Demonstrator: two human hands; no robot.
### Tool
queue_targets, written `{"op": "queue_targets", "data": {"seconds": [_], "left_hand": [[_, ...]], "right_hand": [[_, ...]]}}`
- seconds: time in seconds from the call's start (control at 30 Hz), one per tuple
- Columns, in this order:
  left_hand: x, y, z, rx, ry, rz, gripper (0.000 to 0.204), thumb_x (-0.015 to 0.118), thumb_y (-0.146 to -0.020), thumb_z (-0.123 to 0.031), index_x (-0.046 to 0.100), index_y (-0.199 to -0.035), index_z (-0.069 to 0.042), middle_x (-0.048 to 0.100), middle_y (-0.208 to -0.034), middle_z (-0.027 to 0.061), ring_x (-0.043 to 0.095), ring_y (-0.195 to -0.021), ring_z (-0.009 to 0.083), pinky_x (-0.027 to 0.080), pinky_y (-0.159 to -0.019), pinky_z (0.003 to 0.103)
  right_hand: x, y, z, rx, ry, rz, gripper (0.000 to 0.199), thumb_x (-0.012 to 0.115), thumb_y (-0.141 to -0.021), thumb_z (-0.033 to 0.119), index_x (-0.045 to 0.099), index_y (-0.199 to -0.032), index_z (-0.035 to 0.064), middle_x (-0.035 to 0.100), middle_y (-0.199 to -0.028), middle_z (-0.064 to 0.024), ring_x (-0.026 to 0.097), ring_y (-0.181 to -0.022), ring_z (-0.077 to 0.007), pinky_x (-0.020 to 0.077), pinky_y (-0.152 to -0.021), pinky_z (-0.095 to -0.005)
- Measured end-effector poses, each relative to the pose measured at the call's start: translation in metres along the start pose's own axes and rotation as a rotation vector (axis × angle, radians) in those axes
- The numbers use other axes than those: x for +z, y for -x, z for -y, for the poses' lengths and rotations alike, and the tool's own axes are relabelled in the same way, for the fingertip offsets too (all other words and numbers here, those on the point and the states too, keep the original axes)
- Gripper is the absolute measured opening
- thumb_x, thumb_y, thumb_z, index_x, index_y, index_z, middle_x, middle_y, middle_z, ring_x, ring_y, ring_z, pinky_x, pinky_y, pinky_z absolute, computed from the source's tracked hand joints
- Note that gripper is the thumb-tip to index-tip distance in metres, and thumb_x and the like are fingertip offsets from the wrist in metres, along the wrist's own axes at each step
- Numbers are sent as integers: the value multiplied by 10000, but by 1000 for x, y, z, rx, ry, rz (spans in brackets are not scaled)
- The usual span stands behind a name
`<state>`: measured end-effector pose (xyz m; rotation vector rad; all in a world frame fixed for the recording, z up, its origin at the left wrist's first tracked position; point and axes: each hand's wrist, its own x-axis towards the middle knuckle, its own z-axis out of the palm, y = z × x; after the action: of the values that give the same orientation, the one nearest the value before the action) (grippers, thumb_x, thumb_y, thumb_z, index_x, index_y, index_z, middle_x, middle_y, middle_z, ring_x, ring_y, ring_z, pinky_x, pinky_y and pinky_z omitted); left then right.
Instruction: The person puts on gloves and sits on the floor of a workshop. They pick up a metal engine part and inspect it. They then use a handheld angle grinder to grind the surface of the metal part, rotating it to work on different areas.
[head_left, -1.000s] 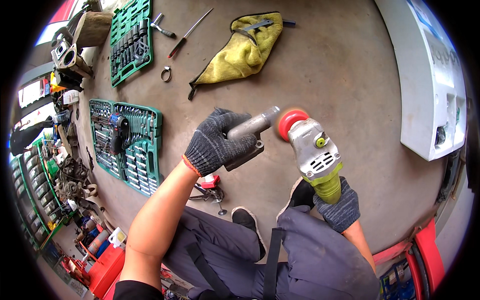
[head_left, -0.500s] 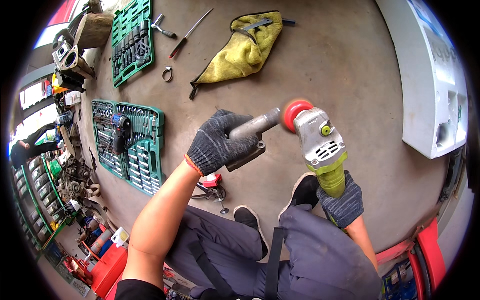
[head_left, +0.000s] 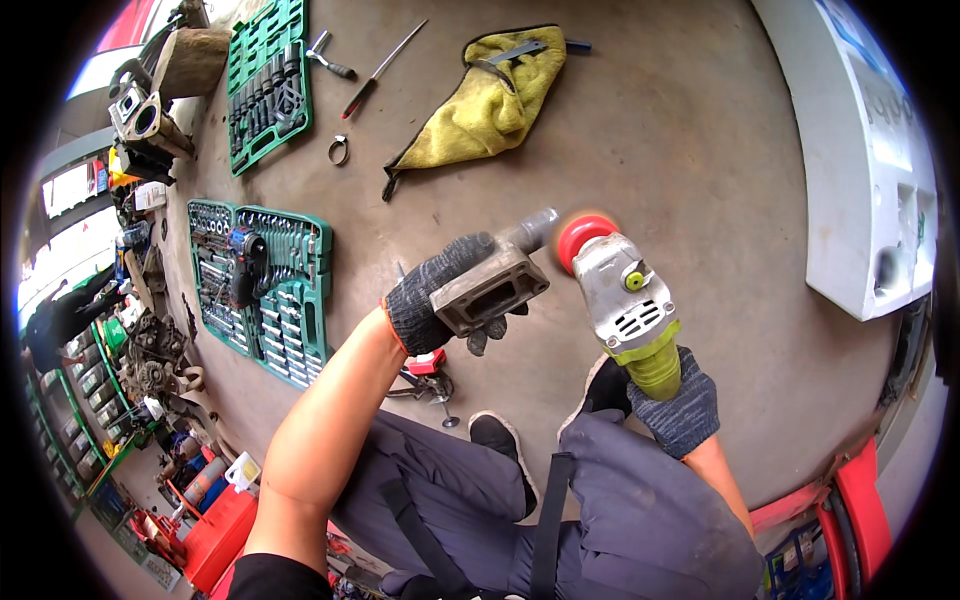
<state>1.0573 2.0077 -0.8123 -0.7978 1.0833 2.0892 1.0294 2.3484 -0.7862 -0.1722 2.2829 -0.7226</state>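
Observation:
My left hand point(head_left: 425, 300), in a dark grey knit glove, grips a metal pipe fitting point(head_left: 490, 290). The fitting has a flange with a rectangular opening, turned upward, and a round tube end pointing right. My right hand point(head_left: 682, 405), gloved alike, is wrapped round the yellow-green handle of an angle grinder point(head_left: 630, 295). Its red disc point(head_left: 582, 240) has a blurred rim, close beside the tube end. I cannot tell whether disc and tube touch.
A yellow cloth point(head_left: 480, 105) lies ahead on the floor, near a screwdriver point(head_left: 385, 68) and a hose clamp point(head_left: 338, 150). Green socket cases point(head_left: 320, 270) lie open at left. A white foam block point(head_left: 850, 160) stands at right. A person point(head_left: 65, 315) is at far left.
My left hand has rolled the pipe fitting so its flange opening now faces up. The grinder has shifted slightly left with my right hand.

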Motion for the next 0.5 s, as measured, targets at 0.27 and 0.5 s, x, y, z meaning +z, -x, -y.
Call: {"op": "queue_targets", "data": {"seconds": [0.27, 0.5], "left_hand": [[2, -3, -7, -131, 269, 110, 382, 560, -988, -311, 538, -1258, -42, 708, -908, 247, 687, -524, 278, 533, -345, 339], [-4, -6, 16, -70, 306, 60, 484, 406, -1030, -405, 545, -1310, -35, 669, -969, 340, 686, -518, 355, 565, -369, 400]], "right_hand": [[0, 0, -2, -2, 38, 20, 510, 833, -742, 288, 596, -1119, 39, 713, -971, -172, 702, -925, -371, 565, -772, -437], [-1, -1, -6, 47, -21, -2, 507, 838, -742, 282, 601, -1118, 38, 719, -997, -180, 712, -925, -360, 568, -777, -429]]}}
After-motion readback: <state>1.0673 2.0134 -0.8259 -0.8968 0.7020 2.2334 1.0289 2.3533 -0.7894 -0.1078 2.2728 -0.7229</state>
